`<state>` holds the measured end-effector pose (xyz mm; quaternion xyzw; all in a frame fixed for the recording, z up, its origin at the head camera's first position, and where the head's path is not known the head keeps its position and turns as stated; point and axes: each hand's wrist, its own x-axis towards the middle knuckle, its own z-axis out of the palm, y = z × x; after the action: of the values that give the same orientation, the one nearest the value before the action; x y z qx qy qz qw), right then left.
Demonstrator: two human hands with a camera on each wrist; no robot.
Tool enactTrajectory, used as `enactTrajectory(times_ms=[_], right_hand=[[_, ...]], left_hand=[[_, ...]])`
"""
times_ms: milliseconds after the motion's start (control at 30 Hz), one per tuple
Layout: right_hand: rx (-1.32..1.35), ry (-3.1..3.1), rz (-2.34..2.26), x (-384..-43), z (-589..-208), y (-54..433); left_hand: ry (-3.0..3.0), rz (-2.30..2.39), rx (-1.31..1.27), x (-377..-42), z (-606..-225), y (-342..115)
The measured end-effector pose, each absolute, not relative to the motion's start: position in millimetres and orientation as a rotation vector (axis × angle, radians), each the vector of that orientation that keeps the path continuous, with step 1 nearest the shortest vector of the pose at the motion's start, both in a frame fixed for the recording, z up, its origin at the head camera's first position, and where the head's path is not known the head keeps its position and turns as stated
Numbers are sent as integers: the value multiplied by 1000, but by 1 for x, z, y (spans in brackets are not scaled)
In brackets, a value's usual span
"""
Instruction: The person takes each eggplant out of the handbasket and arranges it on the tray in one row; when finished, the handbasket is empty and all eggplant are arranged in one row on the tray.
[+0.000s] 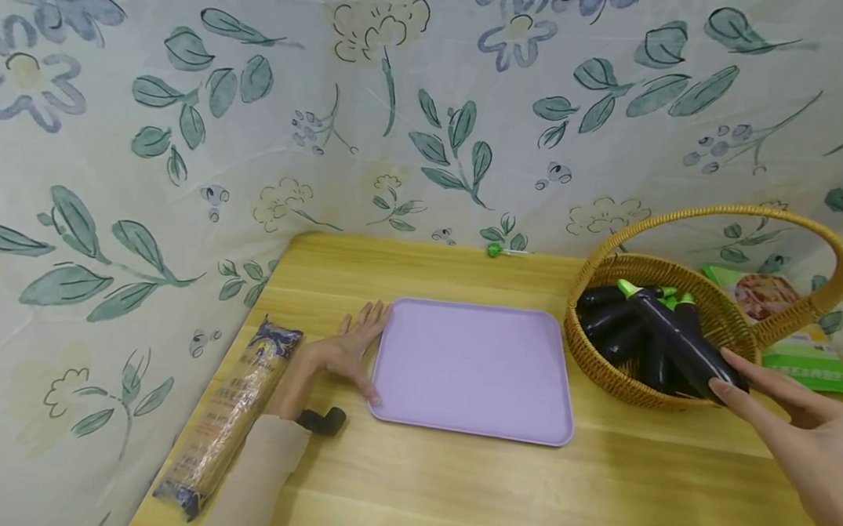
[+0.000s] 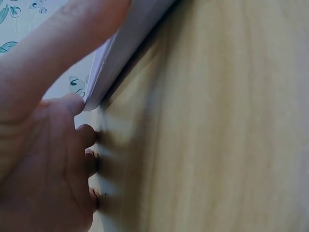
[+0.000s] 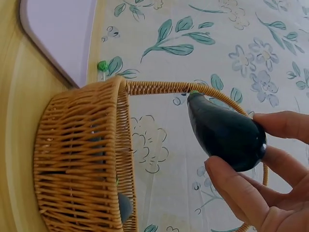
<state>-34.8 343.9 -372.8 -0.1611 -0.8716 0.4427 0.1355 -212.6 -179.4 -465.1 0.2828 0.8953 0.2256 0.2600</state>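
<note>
My right hand (image 1: 803,425) pinches the thick end of a dark purple eggplant (image 1: 687,337) with a green stem. In the right wrist view the eggplant (image 3: 224,130) is up beside the handle, clear of the wicker basket (image 3: 77,154). Several more eggplants (image 1: 619,334) lie inside that basket (image 1: 603,381). At the left end of a flat lilac tray (image 1: 473,371), my left hand (image 1: 350,350) is spread, thumb and fingertips along the edge. The left wrist view has the left hand (image 2: 53,159) at the tray's side wall (image 2: 113,58), its fingertips down by the wooden table.
A long clear packet of noodles (image 1: 227,419) with blue ends lies left of the left forearm. Behind the basket is a green bag (image 1: 813,351). A small green lollipop-like item (image 1: 494,250) lies at the table's back edge, before a floral cloth (image 1: 427,138).
</note>
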Motion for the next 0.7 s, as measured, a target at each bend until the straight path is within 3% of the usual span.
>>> enactTrajectory(times_ms=[233,467,700], right_hand=[[-486,-2636,1250,-34,-365,321],[-116,-2595,1432,-48,-364,276],[-4,-2686,1561,-68,-390,211]], left_hand=[[2429,618,771,-212,-465,-179],[2436,611,760,-212,-466,-179],[2432,632,754,-210,-464,-178]])
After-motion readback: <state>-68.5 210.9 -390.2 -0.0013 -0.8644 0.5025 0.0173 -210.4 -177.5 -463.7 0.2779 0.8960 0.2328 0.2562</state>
